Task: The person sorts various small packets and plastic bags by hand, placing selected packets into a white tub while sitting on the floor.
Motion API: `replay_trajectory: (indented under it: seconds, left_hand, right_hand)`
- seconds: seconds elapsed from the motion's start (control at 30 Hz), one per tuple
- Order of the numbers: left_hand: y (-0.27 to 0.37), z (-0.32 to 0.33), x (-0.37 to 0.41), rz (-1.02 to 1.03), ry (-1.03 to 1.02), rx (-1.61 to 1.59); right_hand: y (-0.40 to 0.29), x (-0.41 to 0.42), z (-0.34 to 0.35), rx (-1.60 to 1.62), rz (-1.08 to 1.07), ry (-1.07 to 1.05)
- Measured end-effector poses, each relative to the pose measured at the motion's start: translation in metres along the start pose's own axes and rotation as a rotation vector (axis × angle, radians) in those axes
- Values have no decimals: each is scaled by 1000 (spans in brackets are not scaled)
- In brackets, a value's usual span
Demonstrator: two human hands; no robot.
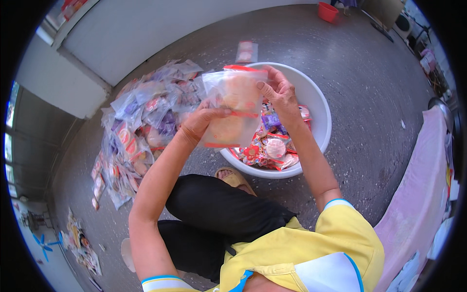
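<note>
My left hand (206, 118) grips a clear plastic bag (209, 82) at its lower left side, the thumb lying across the front. Inside the bag show red-edged packets (237, 95) with round, pale, biscuit-like pieces; one red edge stands at the bag's top. At the upper right edge, my right hand (281, 91) pinches the bag between thumb and fingers, slightly blurred. Beneath both hands stands a white round basin (323, 120), partly hidden by the bag and my right forearm. It holds loose small packets (275, 148), mostly red and white, some purple.
Left of the basin, a heap of filled clear bags (146, 113) spreads over the grey floor (365, 91). One filled bag (246, 52) lies beyond the basin. Scraps (78, 241) lie at lower left. A pink cloth-covered surface (412, 189) borders the right; a red bucket (327, 12) stands far off.
</note>
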State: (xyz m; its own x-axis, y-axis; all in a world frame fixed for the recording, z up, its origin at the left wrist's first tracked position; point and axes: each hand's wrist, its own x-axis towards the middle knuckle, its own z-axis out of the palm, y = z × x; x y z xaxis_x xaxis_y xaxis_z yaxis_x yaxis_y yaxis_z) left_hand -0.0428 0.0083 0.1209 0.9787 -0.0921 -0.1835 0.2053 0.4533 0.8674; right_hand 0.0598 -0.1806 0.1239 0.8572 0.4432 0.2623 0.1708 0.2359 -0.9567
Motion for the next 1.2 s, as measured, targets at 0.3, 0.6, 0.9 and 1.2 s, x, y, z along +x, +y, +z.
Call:
replay_trajectory:
  seconds: [0.3,0.6,0.9,1.2]
  left_hand:
    - [-25,24,20,24,-43,-118]
    - [-22,10,22,-89,-212,-447]
    - [-4,17,-4,160,22,-149]
    - [-17,21,10,117,-28,116]
  right_hand:
    - [-21,5,-38,1,-57,260]
    - [-69,-6,-28,-270,-899,171]
    - [-3,-58,-27,-512,-657,-386]
    - [-14,-7,-36,41,108,-195]
